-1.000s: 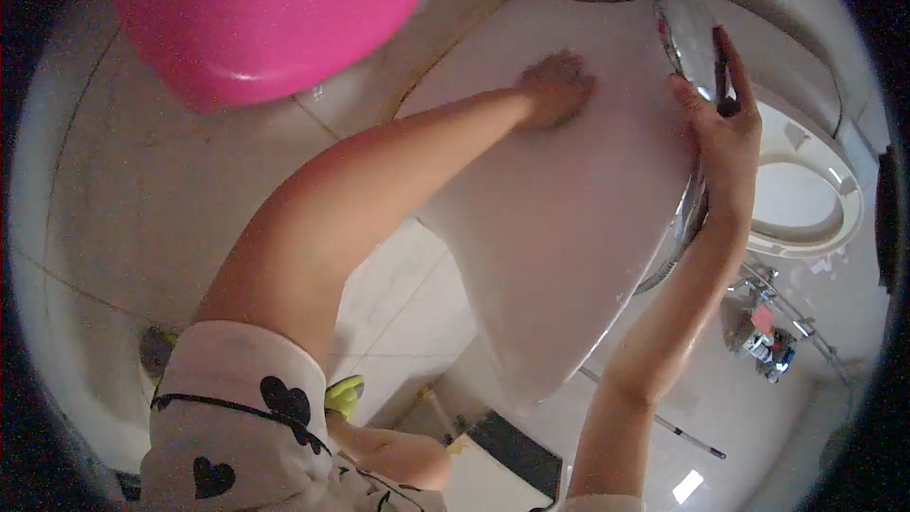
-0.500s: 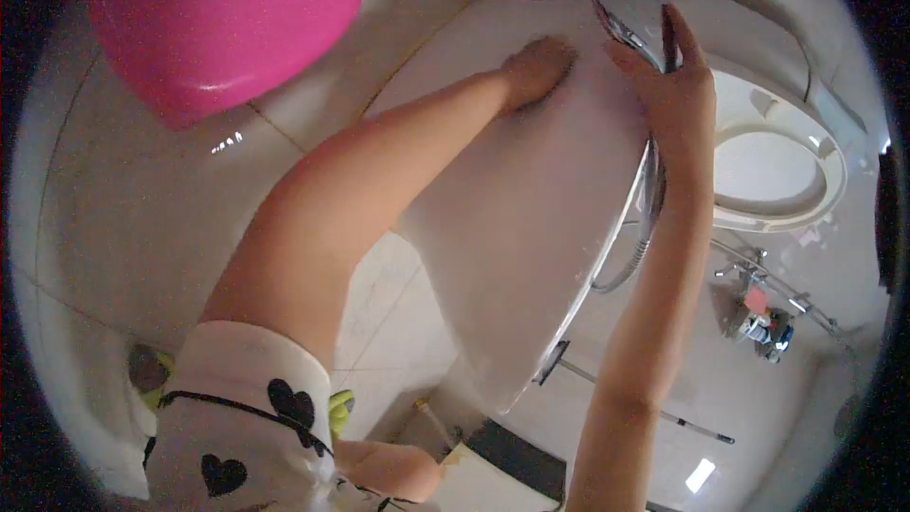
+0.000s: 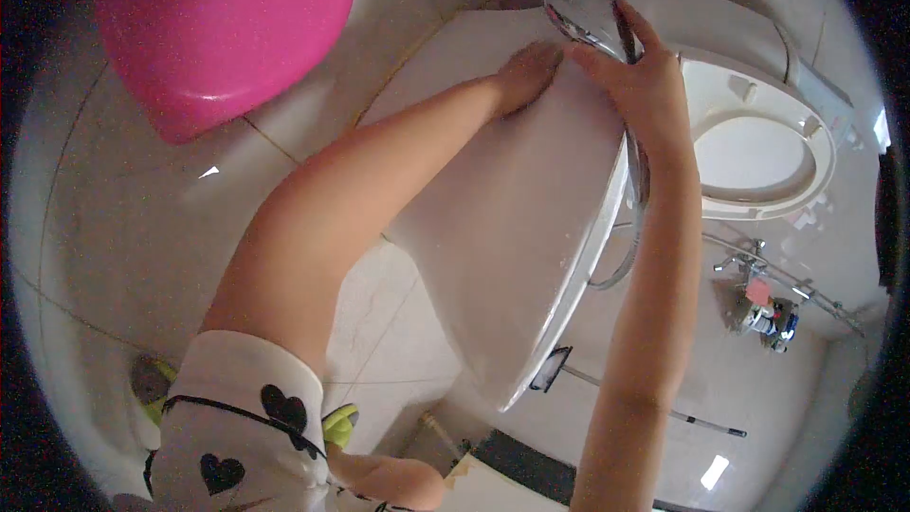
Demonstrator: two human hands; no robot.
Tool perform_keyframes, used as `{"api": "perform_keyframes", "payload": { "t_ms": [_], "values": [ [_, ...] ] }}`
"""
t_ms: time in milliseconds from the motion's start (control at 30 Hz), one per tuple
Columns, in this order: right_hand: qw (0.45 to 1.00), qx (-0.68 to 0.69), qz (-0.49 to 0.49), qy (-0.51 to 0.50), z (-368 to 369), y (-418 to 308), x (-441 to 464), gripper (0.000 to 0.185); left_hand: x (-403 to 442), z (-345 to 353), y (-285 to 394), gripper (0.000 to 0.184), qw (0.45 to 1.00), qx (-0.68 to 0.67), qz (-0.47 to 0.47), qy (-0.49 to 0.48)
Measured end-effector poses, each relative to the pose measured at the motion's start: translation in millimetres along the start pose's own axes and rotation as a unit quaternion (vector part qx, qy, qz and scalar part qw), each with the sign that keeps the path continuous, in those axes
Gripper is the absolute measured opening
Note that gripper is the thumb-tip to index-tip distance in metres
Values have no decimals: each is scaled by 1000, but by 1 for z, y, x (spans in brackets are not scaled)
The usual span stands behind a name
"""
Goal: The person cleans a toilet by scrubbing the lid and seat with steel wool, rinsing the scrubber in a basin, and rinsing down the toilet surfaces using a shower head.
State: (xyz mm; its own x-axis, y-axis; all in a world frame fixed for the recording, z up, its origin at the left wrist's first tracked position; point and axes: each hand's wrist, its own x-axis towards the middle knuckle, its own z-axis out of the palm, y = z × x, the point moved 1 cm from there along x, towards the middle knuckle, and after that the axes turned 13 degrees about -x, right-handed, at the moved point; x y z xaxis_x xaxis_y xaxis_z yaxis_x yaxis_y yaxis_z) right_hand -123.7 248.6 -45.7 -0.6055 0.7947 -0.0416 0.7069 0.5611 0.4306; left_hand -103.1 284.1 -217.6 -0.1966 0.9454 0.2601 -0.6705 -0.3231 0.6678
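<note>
My left hand (image 3: 531, 77) lies flat against the white outer side of a toilet bowl (image 3: 512, 218), near its base, with the fingers stretched out and held together. Whether anything thin lies under the palm is hidden. Just above it, my right hand (image 3: 645, 85) grips a chrome shower head (image 3: 585, 14), thumb on one side and fingers round the other. A silver hose (image 3: 621, 270) runs down behind the right forearm and along the bowl's rim. No spray of water can be made out.
A glossy pink plastic object (image 3: 227, 47) stands on the tiled floor at upper left. The raised toilet seat (image 3: 815, 175) is at right. Beyond are a wall tap (image 3: 749, 261), a long-handled squeegee (image 3: 550, 370), and green slippers (image 3: 339, 425) near the sleeve.
The shower head has moved left, closer to my left hand, and shows more of its face. My left hand stays on the bowl's side. The whole view has shifted slightly.
</note>
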Motion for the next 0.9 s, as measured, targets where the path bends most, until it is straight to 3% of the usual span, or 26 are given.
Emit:
{"api": "perform_keyframes", "payload": {
  "t_ms": [33,100,200,267,300,333,433,567,667,800,900],
  "values": [
    [1000,3,5,2,0,2,0,76,0,4,3,45,999,-12,30,-9],
    [1000,15,12,5,1,4,1,76,-6,14,22,44,968,-246,43,-33],
    [999,49,5,-17,0,2,0,76,-17,10,34,42,984,-174,48,-8],
    [997,66,-3,-36,-1,1,2,78,-19,-3,-25,41,995,75,60,7],
    [996,73,-6,-47,0,0,1,79,-11,-9,-80,40,951,295,89,7],
    [998,43,-13,-32,1,1,2,77,-6,-12,-136,39,862,491,125,7],
    [999,-29,-28,8,5,5,3,74,-60,-44,-115,40,883,469,-29,7],
    [998,-48,-14,39,6,8,2,74,-63,-17,-24,49,988,153,-16,28],
    [997,-20,-21,74,8,11,1,75,-51,3,14,54,996,-71,-16,49],
    [993,-34,1,109,5,11,1,80,-46,3,7,56,998,-51,26,28],
    [996,-13,58,71,3,11,2,77,-44,4,3,56,999,-23,10,26]
  ]
}}
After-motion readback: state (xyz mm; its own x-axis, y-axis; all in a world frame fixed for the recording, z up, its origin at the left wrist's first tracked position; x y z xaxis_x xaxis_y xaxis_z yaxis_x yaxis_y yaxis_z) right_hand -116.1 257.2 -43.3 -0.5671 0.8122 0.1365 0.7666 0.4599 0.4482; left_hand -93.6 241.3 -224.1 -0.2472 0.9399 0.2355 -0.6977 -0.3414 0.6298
